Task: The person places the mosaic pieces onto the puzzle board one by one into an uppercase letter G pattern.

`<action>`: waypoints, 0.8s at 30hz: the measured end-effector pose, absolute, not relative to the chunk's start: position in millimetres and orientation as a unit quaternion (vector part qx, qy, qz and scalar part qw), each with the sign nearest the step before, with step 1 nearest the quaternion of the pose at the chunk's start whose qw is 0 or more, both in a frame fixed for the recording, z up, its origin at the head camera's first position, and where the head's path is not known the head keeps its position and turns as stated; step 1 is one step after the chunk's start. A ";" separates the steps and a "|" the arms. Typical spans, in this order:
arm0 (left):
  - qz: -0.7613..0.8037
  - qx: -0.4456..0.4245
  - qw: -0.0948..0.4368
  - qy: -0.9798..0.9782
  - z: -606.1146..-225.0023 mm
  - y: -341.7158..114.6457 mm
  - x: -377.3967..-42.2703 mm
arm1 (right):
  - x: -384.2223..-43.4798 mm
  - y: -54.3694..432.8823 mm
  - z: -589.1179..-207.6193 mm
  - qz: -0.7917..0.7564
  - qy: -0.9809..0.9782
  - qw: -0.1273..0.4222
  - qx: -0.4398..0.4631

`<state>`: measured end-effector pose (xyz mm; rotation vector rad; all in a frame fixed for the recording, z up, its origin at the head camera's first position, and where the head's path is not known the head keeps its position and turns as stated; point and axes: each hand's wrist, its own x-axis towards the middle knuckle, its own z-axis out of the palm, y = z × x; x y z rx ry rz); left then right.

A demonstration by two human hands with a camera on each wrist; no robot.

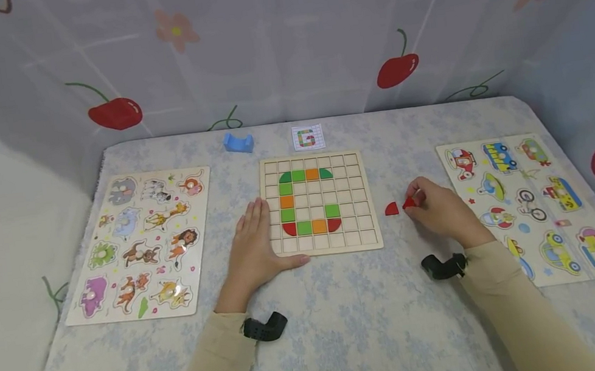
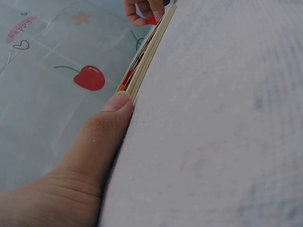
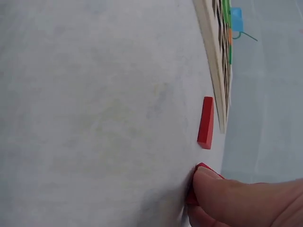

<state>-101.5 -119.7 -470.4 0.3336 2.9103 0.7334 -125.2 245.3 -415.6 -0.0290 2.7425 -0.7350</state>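
Note:
A wooden grid board [image 1: 357, 227] lies mid-table, with green, orange and red pieces set in its cells in a G-like outline. My left hand [image 1: 255, 245] rests along its left side, fingers straight, the thumb on its front edge; in the left wrist view the thumb [image 2: 102, 127] touches that edge. To the right of the board, my right hand [image 1: 438, 209] pinches a small red piece [image 1: 408, 203] between thumb and fingertips, close over the cloth. A red quarter-round piece [image 1: 391, 209] lies between that hand and the board, and shows as a red block [image 3: 206, 123] in the right wrist view.
Behind the board lie a small pattern card [image 1: 308, 138] and a blue holder [image 1: 239, 143]. An animal puzzle board [image 1: 136, 247] lies at the left, a vehicle puzzle board [image 1: 537, 207] at the right, partly under the right forearm in the head view. A printed curtain [image 1: 281, 46] hangs behind the table.

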 end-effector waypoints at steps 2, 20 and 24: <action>0.239 0.111 0.059 0.963 -470.7 -119.7 -101.8 | -126.6 243.2 -415.1 -0.265 0.954 0.141 -0.013; 0.237 0.110 0.059 0.964 -472.3 -120.5 -101.9 | -153.8 147.8 -418.6 -0.356 0.920 0.143 -0.083; 0.234 0.110 0.058 0.964 -472.7 -120.2 -102.4 | -158.9 135.0 -420.7 -0.353 0.920 0.133 -0.100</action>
